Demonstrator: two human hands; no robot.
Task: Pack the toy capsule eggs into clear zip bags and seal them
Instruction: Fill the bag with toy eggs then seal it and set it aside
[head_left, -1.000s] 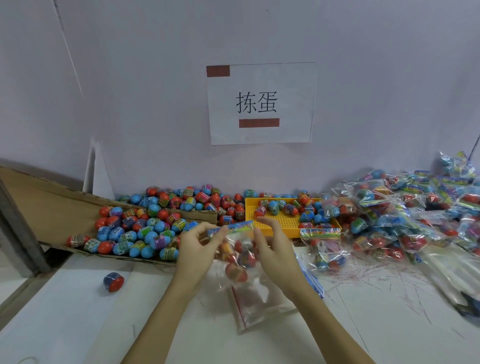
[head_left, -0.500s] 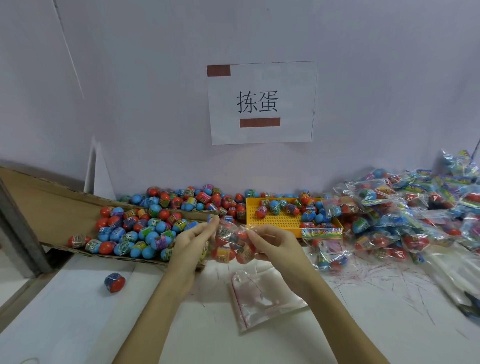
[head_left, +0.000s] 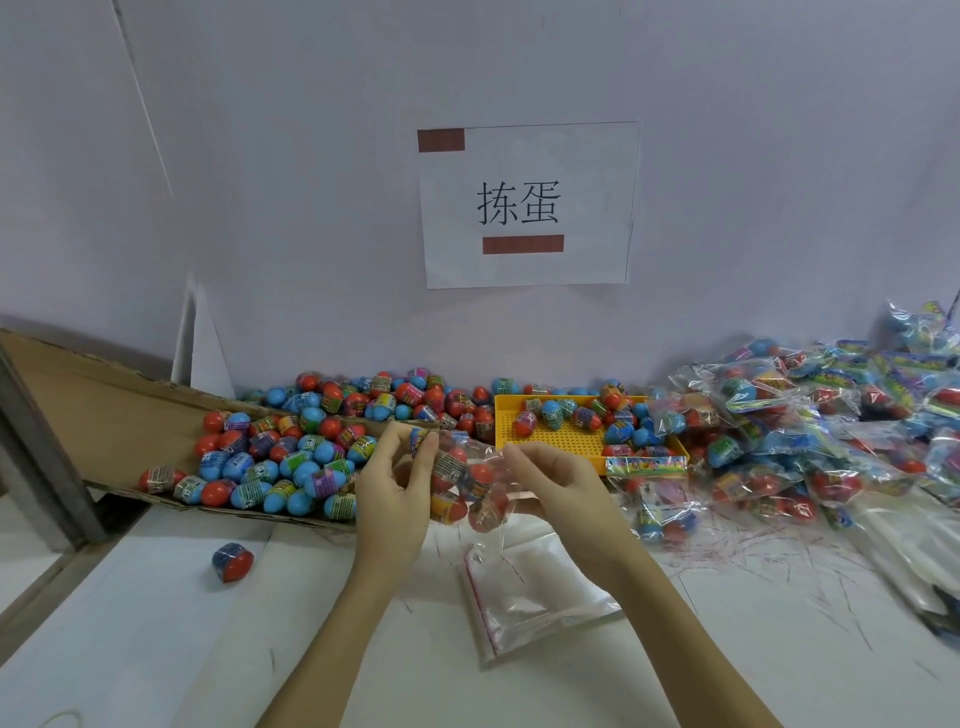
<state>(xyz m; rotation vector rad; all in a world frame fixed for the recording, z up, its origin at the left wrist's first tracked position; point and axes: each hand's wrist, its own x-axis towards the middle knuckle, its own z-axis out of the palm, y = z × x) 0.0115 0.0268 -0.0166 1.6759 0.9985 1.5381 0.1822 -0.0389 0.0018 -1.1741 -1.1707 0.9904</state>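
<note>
Both hands are up over the white worktop (head_left: 156, 649), sharing one clear zip bag filled with red, blue and yellow capsule eggs (head_left: 460, 480). The left hand (head_left: 395, 499) has its grip closed on the bag's left upper edge, thumb and fingertips pinching the plastic. The right hand (head_left: 558, 480) pinches the bag's right upper edge the same way, fingers curled in. The bag hangs between the two grips, its eggs bunched low and clear of the surface.

Directly below the grips lies a flat stack of empty clear zip bags with a red seal line (head_left: 530, 592). Just beyond the left grip sits a brown cardboard box flap (head_left: 104, 410) heaped with loose red and blue plastic capsule eggs (head_left: 291, 462). Just beyond the right grip is a yellow perforated plastic tray (head_left: 561, 441) with a few eggs in it. Well off to the right of the right grip spreads a pile of filled clear bags (head_left: 810, 431). Down and to the left of the left grip, a single red and blue capsule egg (head_left: 232, 561) rests alone. On the wall above hangs a white paper sign with black characters (head_left: 527, 205).
</note>
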